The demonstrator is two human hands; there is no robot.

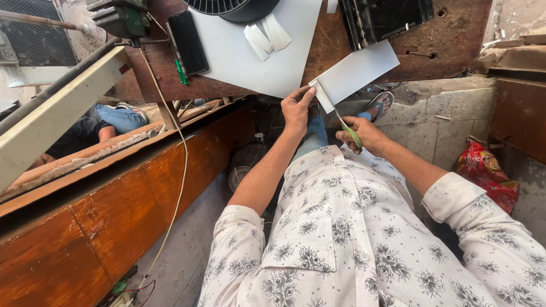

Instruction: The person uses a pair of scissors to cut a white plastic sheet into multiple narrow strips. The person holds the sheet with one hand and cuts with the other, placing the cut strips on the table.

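Two hands at work, both yours, held out over your lap.

Left hand (297, 107): fingers pinched shut on the near left corner of the sheet (355, 73), beside the narrow strip (323, 98) that hangs from that corner.

Right hand (364, 135): fingers wrapped tight around the green handle of the scissors (346, 126); blades point up toward the strip, tips touching the lower edge of the sheet.

Sheet: white, rectangular, held in the air in front of the surface (443, 40), tilted, its far end overlapping the surface edge.

Surface: brown wood, worn, with holes on the right side. On it:
- one large white sheet (250, 54), spread flat;
- a few cut white strips (267, 35), lying in a loose pile on the large sheet;
- one black phone (189, 41), at the large sheet's left edge;
- one green pen (181, 73), just beside the phone;
- one black round fan (230, 7), partly in view at the top;
- one black box (387, 17), top right.

Elsewhere:
- one orange-brown wooden panel (114, 210), on your left, with a thin white cord (181, 170) running down it;
- one red bag (486, 176), on the floor at your right;
- one sandalled foot (380, 105), below the sheet;
- another person's jeans (119, 118), far left.
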